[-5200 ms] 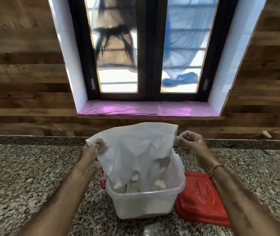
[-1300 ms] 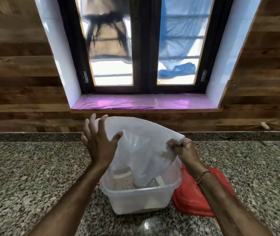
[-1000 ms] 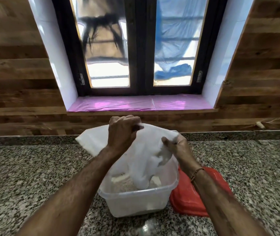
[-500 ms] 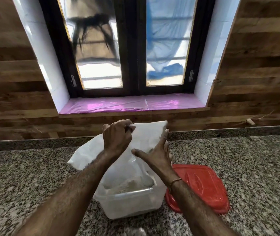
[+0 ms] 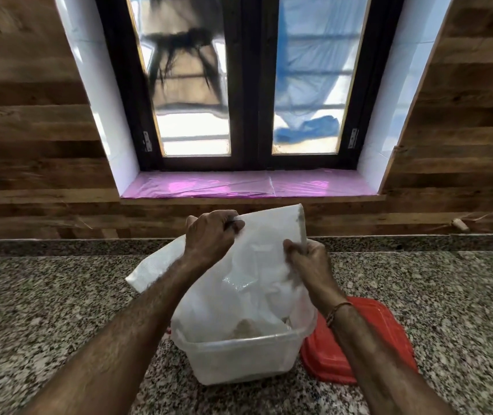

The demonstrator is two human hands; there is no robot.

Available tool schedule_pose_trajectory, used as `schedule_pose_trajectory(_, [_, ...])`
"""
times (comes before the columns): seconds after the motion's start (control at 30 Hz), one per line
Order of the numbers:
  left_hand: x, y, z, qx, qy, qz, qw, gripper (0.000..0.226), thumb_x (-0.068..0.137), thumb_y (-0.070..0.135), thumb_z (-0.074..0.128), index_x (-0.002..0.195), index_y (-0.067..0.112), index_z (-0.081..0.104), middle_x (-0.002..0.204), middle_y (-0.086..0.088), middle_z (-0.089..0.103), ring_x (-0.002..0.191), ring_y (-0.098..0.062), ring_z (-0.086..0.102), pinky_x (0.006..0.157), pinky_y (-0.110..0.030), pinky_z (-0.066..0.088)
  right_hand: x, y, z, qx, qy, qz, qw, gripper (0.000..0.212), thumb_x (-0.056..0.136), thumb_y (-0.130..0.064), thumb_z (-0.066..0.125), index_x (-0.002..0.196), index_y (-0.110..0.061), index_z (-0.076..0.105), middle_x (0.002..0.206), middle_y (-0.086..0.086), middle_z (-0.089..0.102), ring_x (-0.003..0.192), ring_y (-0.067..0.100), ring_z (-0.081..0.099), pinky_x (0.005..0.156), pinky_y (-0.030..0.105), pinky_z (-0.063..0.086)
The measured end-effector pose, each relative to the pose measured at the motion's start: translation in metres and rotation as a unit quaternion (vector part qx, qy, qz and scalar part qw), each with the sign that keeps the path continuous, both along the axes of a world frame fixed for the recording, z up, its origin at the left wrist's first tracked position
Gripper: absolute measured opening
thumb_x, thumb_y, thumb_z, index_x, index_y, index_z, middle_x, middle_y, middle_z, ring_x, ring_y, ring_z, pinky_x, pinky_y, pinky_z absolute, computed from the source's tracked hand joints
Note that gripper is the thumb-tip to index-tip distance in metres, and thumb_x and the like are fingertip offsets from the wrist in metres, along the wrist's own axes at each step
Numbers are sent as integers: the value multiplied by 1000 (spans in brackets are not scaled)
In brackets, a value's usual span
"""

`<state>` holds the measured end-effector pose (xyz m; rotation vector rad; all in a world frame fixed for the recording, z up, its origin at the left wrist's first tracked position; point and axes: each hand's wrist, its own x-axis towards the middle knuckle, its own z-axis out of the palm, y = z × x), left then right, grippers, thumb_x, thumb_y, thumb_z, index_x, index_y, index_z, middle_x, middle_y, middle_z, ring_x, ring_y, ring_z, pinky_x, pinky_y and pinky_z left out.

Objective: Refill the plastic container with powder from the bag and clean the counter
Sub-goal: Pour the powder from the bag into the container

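Over the container, I am emptying the bag, left hand and right hand gripping it; counter cleaning apparently pending.

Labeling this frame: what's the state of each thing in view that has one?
plastic container: upright, open, powder inside
bag: held tilted, mouth down in container
left hand: grips bag top
right hand: grips bag's right edge
red lid: off, lying on counter beside container
window: shut
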<state>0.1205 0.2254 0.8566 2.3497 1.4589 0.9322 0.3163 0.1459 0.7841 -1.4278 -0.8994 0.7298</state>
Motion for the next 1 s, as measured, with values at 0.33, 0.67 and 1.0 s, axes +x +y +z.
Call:
schedule_pose_trajectory(0.33, [-85, 15, -1, -29, 85, 60, 994, 42, 79, 71, 69, 79, 30, 59, 81, 8, 67, 79, -19, 64, 69, -31, 45, 12, -7, -9, 28, 154, 35, 987, 26, 89, 18, 56, 86, -4, 69, 71, 5, 73, 61, 19, 68, 47, 27, 56])
schedule_pose_trajectory(0.67, [-121, 10, -42, -281, -513, 26, 811, 35, 71, 24, 85, 99, 8, 70, 89, -8, 78, 84, -23, 71, 67, -32, 58, 19, 2, -15, -49, -46, 82, 994, 17, 81, 13, 69, 81, -2, 77, 83, 16, 79, 74, 36, 75, 66, 46, 64])
schedule_pose_trajectory(1.0, [-103, -13, -91, -269, -466, 76, 839, 13, 84, 9, 81, 93, 13, 74, 89, -5, 81, 85, -26, 78, 79, -42, 63, 11, 0, -11, -99, 25, 214, 971, 22, 87, -4, 76, 109, -5, 72, 104, 13, 79, 93, 31, 76, 81, 43, 64])
